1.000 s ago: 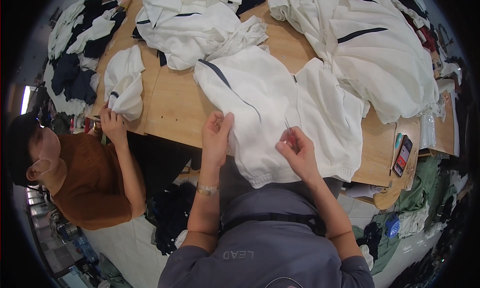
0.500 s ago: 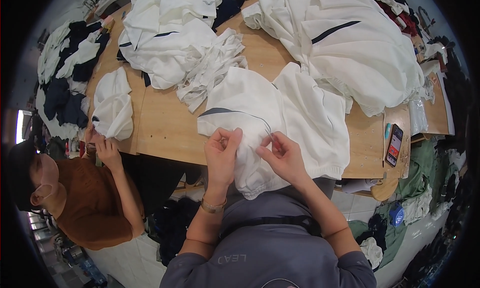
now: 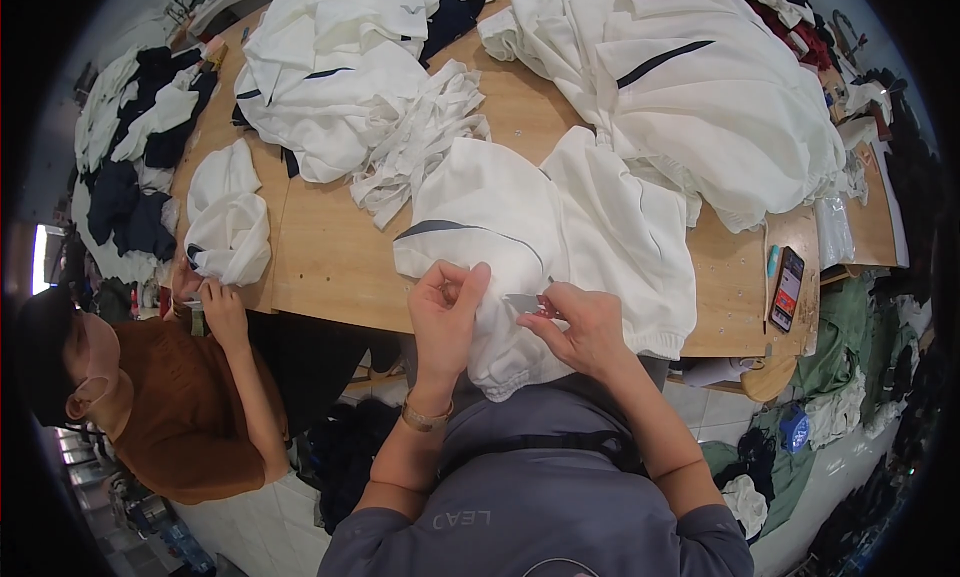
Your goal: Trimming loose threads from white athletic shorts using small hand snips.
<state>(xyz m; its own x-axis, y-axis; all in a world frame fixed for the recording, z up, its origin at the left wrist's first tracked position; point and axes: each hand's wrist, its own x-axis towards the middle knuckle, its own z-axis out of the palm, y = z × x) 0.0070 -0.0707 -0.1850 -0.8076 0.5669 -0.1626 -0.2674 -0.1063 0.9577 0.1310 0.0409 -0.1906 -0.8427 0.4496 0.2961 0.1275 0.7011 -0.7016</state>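
I note scissors (image 3: 522, 303), gripped in right fingers (image 3: 574, 301), swung leftward; blades now near left fingers (image 3: 474, 283) pinching white garment (image 3: 610, 227), bringing edge to work.

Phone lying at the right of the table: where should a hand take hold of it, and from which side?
Probably by its two long edges, coming from the near side: the phone lies flat, screen up and narrow across, one short end pointing that way. A teal pen-shaped item and a thin rod lie close on its left, so the right edge looks freer.
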